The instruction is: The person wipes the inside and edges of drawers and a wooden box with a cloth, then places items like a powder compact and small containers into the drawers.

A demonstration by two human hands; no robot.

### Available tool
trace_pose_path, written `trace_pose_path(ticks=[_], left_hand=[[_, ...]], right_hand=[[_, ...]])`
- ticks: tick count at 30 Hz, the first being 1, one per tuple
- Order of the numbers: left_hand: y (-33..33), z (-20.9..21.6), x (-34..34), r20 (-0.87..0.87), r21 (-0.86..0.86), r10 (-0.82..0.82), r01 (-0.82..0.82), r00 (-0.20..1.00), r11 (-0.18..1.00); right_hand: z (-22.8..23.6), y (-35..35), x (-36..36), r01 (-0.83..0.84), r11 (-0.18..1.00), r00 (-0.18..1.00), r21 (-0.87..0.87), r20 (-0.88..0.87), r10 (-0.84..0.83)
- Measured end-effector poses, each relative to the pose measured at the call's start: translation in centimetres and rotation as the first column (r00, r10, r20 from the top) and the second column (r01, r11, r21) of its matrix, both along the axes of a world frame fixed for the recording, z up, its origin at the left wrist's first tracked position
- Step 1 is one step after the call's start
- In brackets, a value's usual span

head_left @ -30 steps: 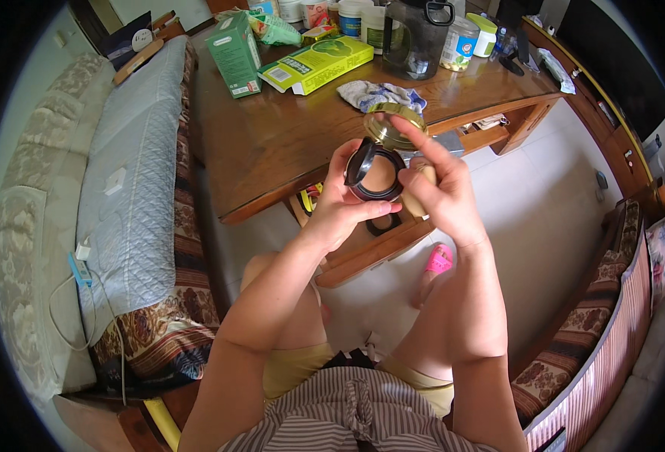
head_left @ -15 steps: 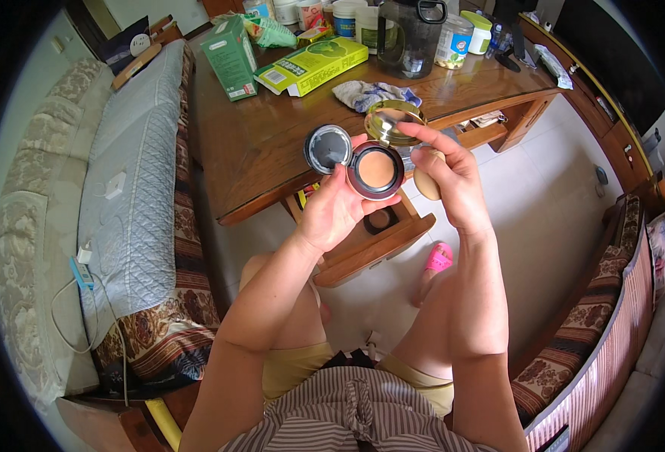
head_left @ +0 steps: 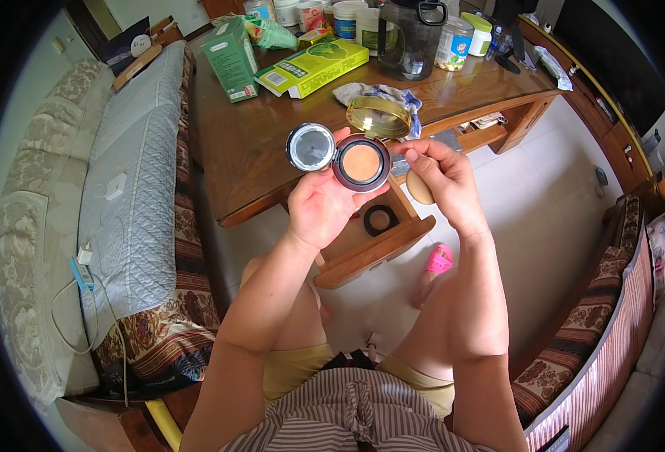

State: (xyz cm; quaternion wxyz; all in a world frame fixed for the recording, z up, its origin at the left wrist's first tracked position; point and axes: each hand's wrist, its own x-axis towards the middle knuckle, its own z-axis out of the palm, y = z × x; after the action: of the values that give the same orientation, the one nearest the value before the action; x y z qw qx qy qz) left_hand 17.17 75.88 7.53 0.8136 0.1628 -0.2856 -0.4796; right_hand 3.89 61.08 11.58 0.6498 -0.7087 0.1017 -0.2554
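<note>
My left hand (head_left: 319, 207) holds a round cushion compact (head_left: 362, 163) from below, its beige makeup pad facing up. The gold outer lid (head_left: 378, 117) stands raised at the far side. A round dark inner lid (head_left: 310, 147) with a silver rim is swung out to the left. In my right hand (head_left: 449, 181), pinched between thumb and fingers, is a beige makeup puff (head_left: 420, 187), just right of the compact and apart from the pad. Both hands are in the air over the near edge of the wooden table (head_left: 272, 135).
Below the hands, a pulled-out drawer (head_left: 374, 252) holds a black ring-shaped item (head_left: 380, 219). On the table are a green box (head_left: 230, 60), a yellow-green box (head_left: 313, 66), a cloth (head_left: 355, 90), a dark jug (head_left: 408, 45) and several tubs. A quilted sofa (head_left: 133, 166) runs along the left.
The compact has shifted left and tilted, showing its pad more fully. My right hand has moved down from the gold lid, with the puff still in it. More of the drawer shows.
</note>
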Motion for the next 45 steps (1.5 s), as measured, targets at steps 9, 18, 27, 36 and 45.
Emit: trace_pose_path(ticks=[9, 18, 27, 36, 45], left_hand=[[0.1, 0.4, 0.0, 0.018, 0.022, -0.002, 0.002, 1.000, 1.000], [0.0, 0.4, -0.3, 0.038, 0.076, 0.040, -0.042, 0.998, 0.996], [0.1, 0.2, -0.2, 0.056, 0.087, 0.060, -0.065, 0.997, 0.994], [-0.1, -0.2, -0.2, 0.131, 0.095, 0.081, -0.094, 0.988, 0.991], [-0.1, 0.1, -0.1, -0.172, 0.022, -0.018, 0.022, 0.985, 1.000]], right_hand=[[0.1, 0.3, 0.2, 0.030, 0.999, 0.999, -0.039, -0.014, -0.031], [-0.1, 1.2, 0.6, 0.102, 0.966, 0.994, -0.239, -0.023, -0.110], [-0.4, 1.6, 0.9, 0.097, 0.970, 0.992, -0.224, -0.054, -0.112], [-0.8, 1.5, 0.9, 0.124, 0.940, 0.990, -0.317, -0.030, -0.140], [-0.1, 1.4, 0.8, 0.233, 0.968, 0.967, -0.096, 0.131, -0.220]])
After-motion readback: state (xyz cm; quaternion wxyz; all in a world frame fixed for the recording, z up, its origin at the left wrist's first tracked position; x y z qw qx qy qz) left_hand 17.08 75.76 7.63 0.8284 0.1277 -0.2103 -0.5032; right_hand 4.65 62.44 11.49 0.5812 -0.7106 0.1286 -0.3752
